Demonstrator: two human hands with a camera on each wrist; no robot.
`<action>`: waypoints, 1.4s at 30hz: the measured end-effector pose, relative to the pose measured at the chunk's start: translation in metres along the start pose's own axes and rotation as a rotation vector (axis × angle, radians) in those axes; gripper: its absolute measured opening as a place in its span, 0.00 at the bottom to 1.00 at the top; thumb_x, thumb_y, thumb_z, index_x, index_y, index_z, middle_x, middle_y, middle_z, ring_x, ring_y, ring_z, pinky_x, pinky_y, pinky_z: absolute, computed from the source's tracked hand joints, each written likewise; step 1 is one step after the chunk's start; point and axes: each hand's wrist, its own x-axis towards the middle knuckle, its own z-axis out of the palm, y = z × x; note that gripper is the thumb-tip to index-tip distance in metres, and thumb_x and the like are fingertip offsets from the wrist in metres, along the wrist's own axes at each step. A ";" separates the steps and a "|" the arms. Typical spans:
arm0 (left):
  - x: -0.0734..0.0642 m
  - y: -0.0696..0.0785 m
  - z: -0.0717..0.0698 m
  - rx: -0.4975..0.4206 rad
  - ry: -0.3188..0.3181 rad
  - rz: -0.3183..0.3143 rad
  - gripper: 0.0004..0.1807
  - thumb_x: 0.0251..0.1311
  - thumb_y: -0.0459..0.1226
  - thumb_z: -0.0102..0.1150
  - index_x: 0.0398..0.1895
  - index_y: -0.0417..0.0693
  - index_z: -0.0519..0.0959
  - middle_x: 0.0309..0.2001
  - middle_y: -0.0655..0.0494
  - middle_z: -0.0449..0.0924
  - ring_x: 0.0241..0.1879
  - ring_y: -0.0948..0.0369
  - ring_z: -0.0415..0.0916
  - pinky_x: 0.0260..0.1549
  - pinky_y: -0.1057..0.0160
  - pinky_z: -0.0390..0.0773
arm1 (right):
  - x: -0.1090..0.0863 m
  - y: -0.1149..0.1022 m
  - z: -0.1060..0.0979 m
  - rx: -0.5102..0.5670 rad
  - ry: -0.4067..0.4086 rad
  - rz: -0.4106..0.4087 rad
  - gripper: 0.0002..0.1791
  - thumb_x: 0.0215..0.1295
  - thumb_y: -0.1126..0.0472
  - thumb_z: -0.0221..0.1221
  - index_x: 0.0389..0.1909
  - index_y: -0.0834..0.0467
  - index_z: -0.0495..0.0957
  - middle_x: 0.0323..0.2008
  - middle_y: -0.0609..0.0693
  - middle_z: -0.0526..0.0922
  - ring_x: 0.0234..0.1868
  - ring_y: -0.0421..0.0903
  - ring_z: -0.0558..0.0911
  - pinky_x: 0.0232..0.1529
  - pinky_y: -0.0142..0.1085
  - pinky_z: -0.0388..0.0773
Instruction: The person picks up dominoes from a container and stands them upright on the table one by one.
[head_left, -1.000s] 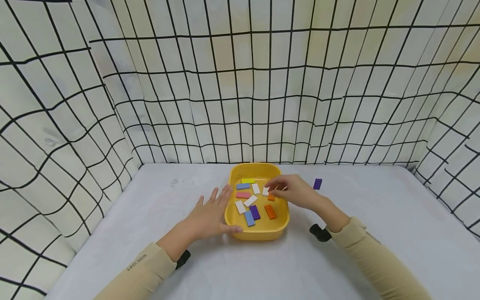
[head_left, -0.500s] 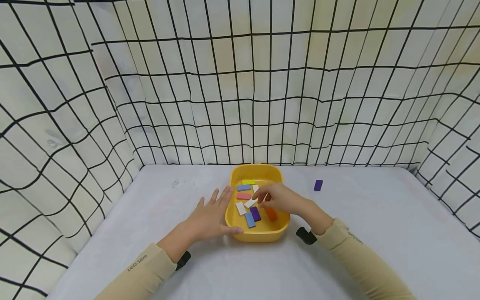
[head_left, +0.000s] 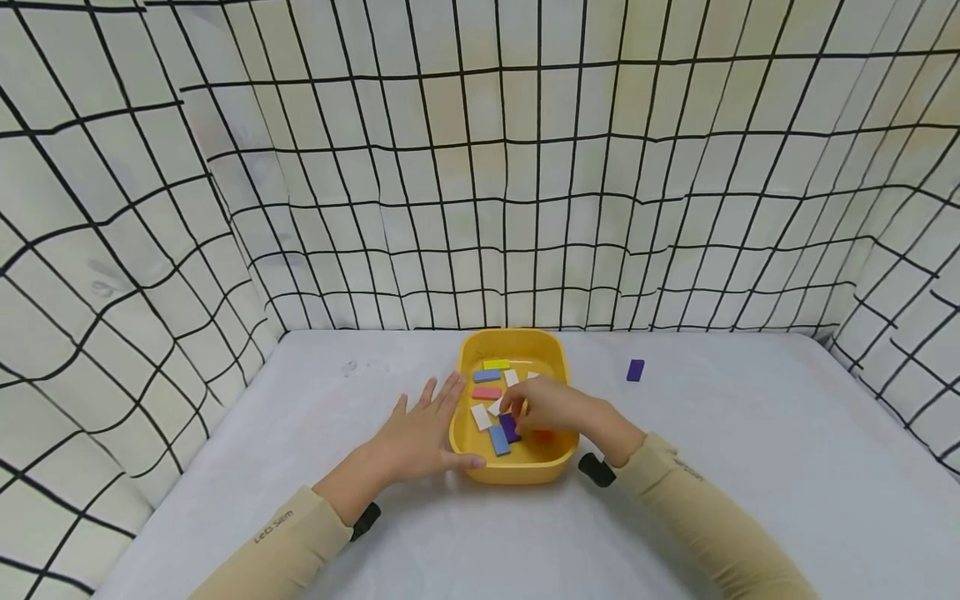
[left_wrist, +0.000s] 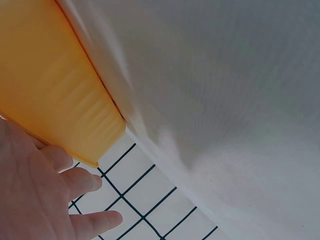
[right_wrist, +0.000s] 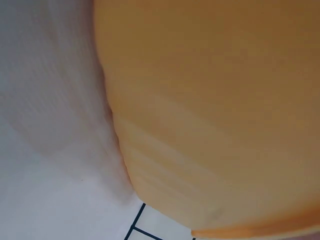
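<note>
A yellow plastic tray [head_left: 517, 473] stands on the table in the head view, with several small, flat rectangular blocks in it. My right hand [head_left: 558, 407] reaches over its right side, and thumb and curled forefinger pinch a dark purple block [head_left: 510, 430]. Beside it lie a light blue block [head_left: 499, 441] and a white block [head_left: 481, 417]. My left hand [head_left: 420, 433] rests against the tray's left side, fingers spread and straight, thumb over the near rim. In the left wrist view its fingers [left_wrist: 82, 182] lie by the tray's wall. The right wrist view shows only the tray's outer wall [right_wrist: 210, 115].
Farther back in the tray lie a pink block [head_left: 487, 393], a blue block [head_left: 487, 377] and a yellow block [head_left: 496, 364]. Another purple block [head_left: 635, 370] lies on the white table [head_left: 720, 417], right of the tray. A black-gridded white cloth [head_left: 525, 167] encloses the table.
My right hand has left a white block at the tray's right side and moved left and nearer, to the purple block inside. My left hand has stayed in place.
</note>
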 end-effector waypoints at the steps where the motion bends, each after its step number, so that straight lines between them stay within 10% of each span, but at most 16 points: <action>1: 0.000 0.000 0.000 -0.001 0.001 -0.001 0.68 0.53 0.74 0.59 0.84 0.46 0.41 0.83 0.51 0.37 0.80 0.42 0.36 0.70 0.29 0.41 | 0.001 0.000 0.000 -0.008 -0.001 0.013 0.15 0.63 0.69 0.69 0.50 0.56 0.85 0.37 0.46 0.82 0.33 0.44 0.78 0.38 0.32 0.82; 42: -0.002 -0.001 -0.001 -0.020 0.011 0.020 0.65 0.56 0.71 0.61 0.84 0.43 0.44 0.83 0.49 0.39 0.80 0.40 0.38 0.69 0.27 0.42 | 0.008 0.001 0.008 -0.028 0.044 0.034 0.18 0.56 0.65 0.76 0.42 0.53 0.78 0.33 0.44 0.83 0.34 0.43 0.79 0.40 0.33 0.81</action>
